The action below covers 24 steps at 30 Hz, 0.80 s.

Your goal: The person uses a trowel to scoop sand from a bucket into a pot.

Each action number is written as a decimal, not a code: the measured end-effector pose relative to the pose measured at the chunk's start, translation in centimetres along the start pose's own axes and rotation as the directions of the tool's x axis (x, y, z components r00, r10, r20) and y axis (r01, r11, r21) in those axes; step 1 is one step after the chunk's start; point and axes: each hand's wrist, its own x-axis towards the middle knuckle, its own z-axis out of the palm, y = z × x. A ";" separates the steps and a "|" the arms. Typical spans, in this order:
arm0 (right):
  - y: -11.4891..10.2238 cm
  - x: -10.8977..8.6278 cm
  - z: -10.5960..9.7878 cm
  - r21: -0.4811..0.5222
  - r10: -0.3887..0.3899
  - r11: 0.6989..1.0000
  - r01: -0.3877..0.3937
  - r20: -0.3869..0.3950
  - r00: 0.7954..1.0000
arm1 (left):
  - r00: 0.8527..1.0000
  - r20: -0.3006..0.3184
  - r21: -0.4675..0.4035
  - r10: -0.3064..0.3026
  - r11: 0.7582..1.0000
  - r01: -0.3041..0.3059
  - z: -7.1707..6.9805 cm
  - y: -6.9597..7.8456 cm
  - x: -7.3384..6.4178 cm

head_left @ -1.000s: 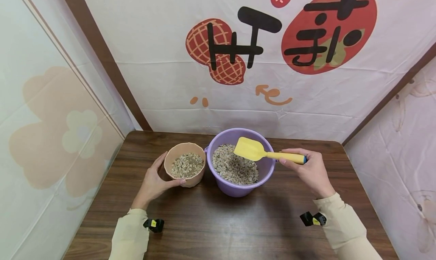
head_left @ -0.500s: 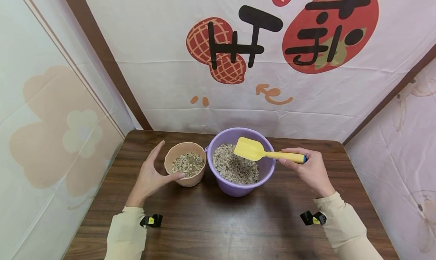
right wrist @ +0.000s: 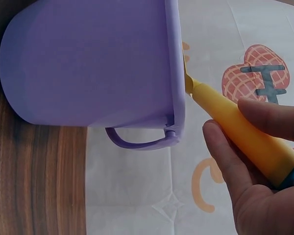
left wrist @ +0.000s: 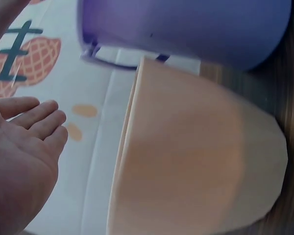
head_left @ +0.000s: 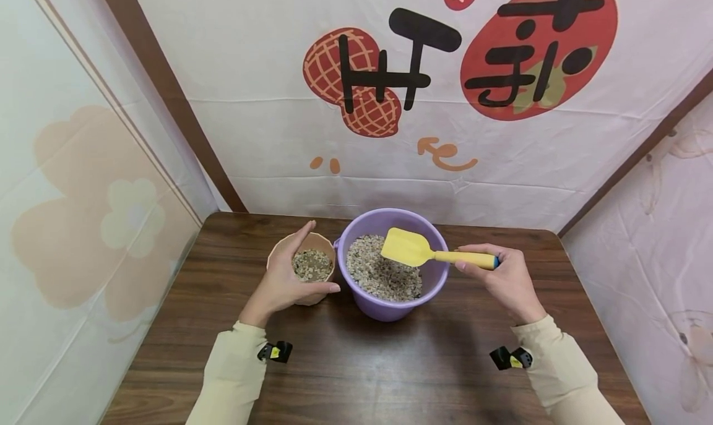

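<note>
Head view: gripping shovel (head_left: 406, 247) in right fingers (head_left: 483, 248) at bucket (head_left: 384, 312) mouth; spreading empty left fingers (head_left: 320, 287) above pot (head_left: 320, 242); likely readying to scoop grit (head_left: 384, 279), needing shovel lowered.

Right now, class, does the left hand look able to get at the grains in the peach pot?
Probably yes. The left hand holds nothing and hovers above the peach pot, thumb and fingers apart; the pot's mouth has no lid, so nothing seems to block the grains.
</note>
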 end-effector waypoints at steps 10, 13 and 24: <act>-0.1 -0.1 -0.1 -0.002 -0.002 1.000 0.002 -0.010 1.000 | 0.996 0.068 0.029 -0.055 0.998 0.053 2.1 0.4 1.0; -0.1 -0.1 0.0 0.001 0.003 1.000 -0.003 -0.012 1.000 | 0.996 0.077 0.033 -0.035 0.999 0.032 2.4 0.2 1.2; -0.5 -0.1 0.2 0.005 0.002 1.000 -0.002 0.006 1.000 | 0.994 0.113 0.039 0.006 0.999 -0.010 3.2 -0.2 1.9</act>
